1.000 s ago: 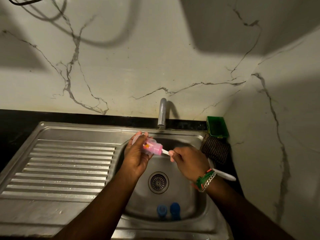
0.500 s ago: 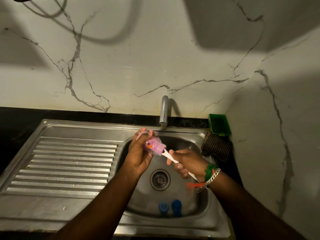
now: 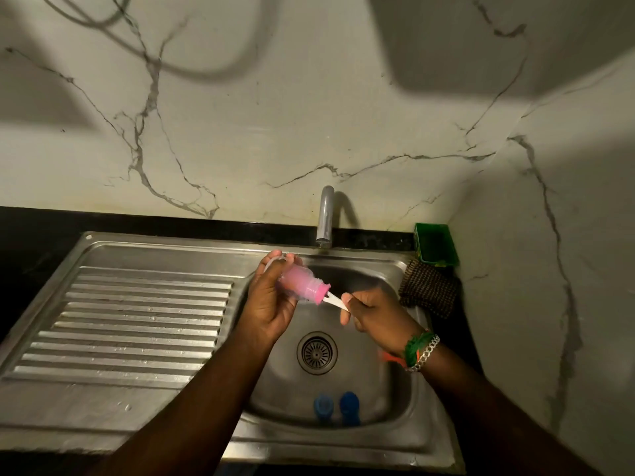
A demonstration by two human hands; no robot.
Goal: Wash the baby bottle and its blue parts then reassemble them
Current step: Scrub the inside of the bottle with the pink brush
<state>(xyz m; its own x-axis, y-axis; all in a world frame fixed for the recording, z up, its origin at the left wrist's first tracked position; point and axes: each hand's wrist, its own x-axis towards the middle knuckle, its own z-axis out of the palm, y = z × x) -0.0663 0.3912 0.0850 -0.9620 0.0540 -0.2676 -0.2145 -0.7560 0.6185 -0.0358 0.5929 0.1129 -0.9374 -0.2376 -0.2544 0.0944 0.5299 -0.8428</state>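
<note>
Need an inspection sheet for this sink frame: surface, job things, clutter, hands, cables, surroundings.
Surface: steel sink with ribbed drainboard on its left, a few droplets on it; black counter behind.
Job's things: baby bottle tilted over the basin, pink brush filling it; two blue parts at the basin's near edge.
Clutter: green tray and dark mesh scrubber at the back right corner.
Hands: left hand grips the bottle; right hand grips the white brush handle.
Cables: only a looping shadow on the wall, upper left; no cable itself in view.
Surroundings: veined marble wall; tap, no running water seen.
</note>
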